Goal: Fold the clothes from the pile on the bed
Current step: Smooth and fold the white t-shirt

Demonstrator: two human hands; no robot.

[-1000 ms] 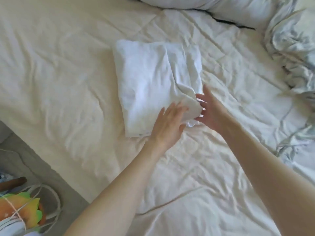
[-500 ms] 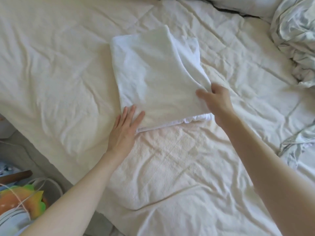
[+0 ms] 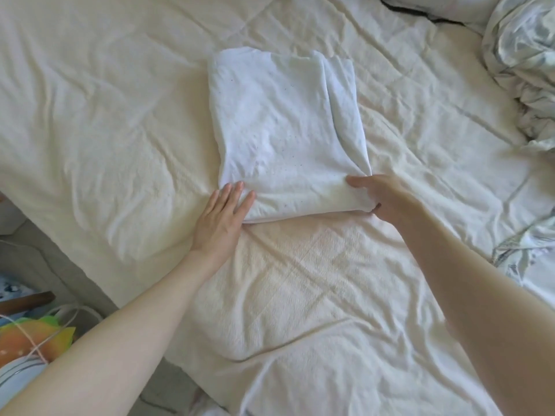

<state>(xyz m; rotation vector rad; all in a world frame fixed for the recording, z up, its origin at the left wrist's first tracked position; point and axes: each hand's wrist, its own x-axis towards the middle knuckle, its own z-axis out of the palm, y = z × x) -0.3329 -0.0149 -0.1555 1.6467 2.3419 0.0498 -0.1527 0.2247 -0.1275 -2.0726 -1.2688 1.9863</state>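
Note:
A white folded garment (image 3: 279, 130) lies flat on the cream bed cover (image 3: 105, 115), near the middle of the bed. My left hand (image 3: 222, 217) rests at its near left corner, fingers straight, fingertips touching the cloth's edge. My right hand (image 3: 381, 196) is at the near right corner, thumb on top of the fabric and fingers tucked under the edge, pinching it. A crumpled pile of pale clothes (image 3: 522, 55) sits at the far right of the bed.
The bed's left edge drops to a grey floor (image 3: 36, 265). Colourful items and white cords (image 3: 33, 334) lie on the floor at lower left. More crumpled pale fabric (image 3: 534, 253) lies at the right edge. A white pillow (image 3: 435, 4) is at the top.
The lifted flap of the garment has been laid down flat. My right hand came down to the near right corner. My left hand stayed at the near left corner.

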